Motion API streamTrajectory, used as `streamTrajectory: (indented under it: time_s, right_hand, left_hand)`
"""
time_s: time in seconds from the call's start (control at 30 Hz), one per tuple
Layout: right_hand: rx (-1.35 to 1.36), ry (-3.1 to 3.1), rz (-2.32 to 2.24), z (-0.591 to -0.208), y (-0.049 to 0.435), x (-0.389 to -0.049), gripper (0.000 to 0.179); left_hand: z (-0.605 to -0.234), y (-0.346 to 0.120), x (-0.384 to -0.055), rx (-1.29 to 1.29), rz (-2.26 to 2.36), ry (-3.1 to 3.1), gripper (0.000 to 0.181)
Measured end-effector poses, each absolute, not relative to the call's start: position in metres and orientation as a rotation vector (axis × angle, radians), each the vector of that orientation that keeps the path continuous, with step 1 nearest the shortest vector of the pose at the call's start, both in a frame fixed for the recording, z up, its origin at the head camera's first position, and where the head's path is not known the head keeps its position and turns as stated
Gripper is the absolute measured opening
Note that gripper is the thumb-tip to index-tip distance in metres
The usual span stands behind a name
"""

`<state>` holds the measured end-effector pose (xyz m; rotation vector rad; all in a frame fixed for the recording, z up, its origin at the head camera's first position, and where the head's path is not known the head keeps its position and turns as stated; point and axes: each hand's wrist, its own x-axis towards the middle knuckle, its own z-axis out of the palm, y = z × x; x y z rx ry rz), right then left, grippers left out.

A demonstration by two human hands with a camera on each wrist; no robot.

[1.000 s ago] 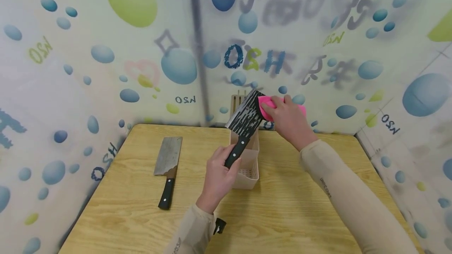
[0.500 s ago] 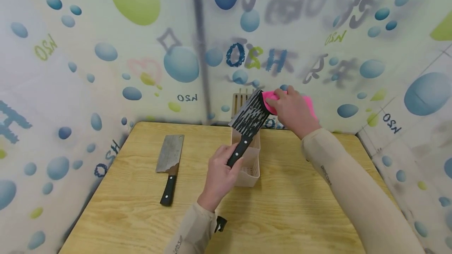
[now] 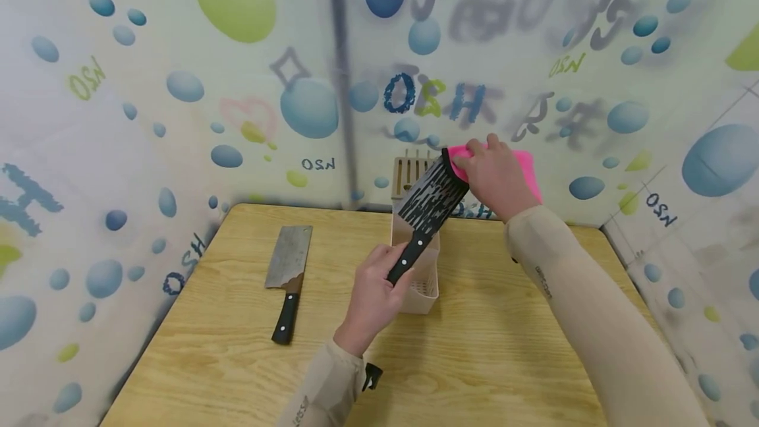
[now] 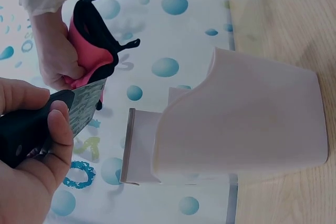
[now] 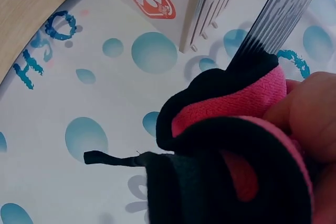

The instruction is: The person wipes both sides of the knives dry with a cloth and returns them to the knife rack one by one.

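Observation:
My left hand (image 3: 373, 295) grips the black riveted handle of a cleaver (image 3: 431, 199), its dark, streaked blade tilted up and to the right. At the blade's far end my right hand (image 3: 498, 173) pinches a pink cloth (image 3: 524, 163) with black edging. In the right wrist view the folded cloth (image 5: 231, 100) wraps over the end of the blade (image 5: 283, 14). Beneath the cleaver stands a beige knife holder (image 3: 422, 298) with a slotted back part; the cleaver and left hand hide some of it. A second cleaver (image 3: 288, 256) with a worn grey blade lies flat on the left.
The wooden table (image 3: 504, 348) meets a patterned wall covering (image 3: 308, 31) at the back and both sides. A small black object (image 3: 372, 376) shows beside the left sleeve, partly hidden by it.
The right hand has slid the cloth slightly right and upward at the blade's end. The held cleaver has shifted a little right too, and the head view has turned slightly.

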<state>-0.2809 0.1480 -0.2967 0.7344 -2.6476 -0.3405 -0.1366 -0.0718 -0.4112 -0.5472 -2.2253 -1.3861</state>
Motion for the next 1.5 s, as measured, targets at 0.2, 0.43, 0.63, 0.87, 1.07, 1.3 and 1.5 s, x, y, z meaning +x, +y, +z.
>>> streamTrajectory:
  time_s: [0.2, 0.43, 0.63, 0.87, 1.07, 1.3, 1.5]
  right_hand:
    - [0.73, -2.67, -0.304, -0.298, 0.146, -0.277, 0.031]
    - [0.793, -2.624, -0.349, -0.302, 0.137, -0.268, 0.031]
    - [0.826, -2.557, -0.44, -0.306, 0.131, -0.261, 0.03]
    - [0.871, -2.491, -0.376, -0.31, 0.123, -0.251, 0.028]
    - [0.865, -2.501, -0.35, -0.312, 0.116, -0.243, 0.033]
    - [0.906, -2.479, -0.34, -0.313, 0.113, -0.235, 0.034]
    - [0.936, -2.472, -0.368, -0.314, 0.108, -0.228, 0.036]
  left_hand:
    - [-0.411, -0.07, -0.135, -0.564, -1.376, -2.216, 0.036]
    - [-0.412, -0.07, -0.135, -0.532, -1.388, -2.216, 0.036]
    - [-0.412, -0.071, -0.135, -0.513, -1.405, -2.223, 0.036]
    - [-0.411, -0.072, -0.135, -0.499, -1.417, -2.223, 0.036]
    - [-0.412, -0.072, -0.136, -0.49, -1.405, -2.221, 0.037]
    - [-0.412, -0.072, -0.137, -0.489, -1.39, -2.219, 0.036]
    - [-0.413, -0.072, -0.138, -0.48, -1.393, -2.227, 0.034]
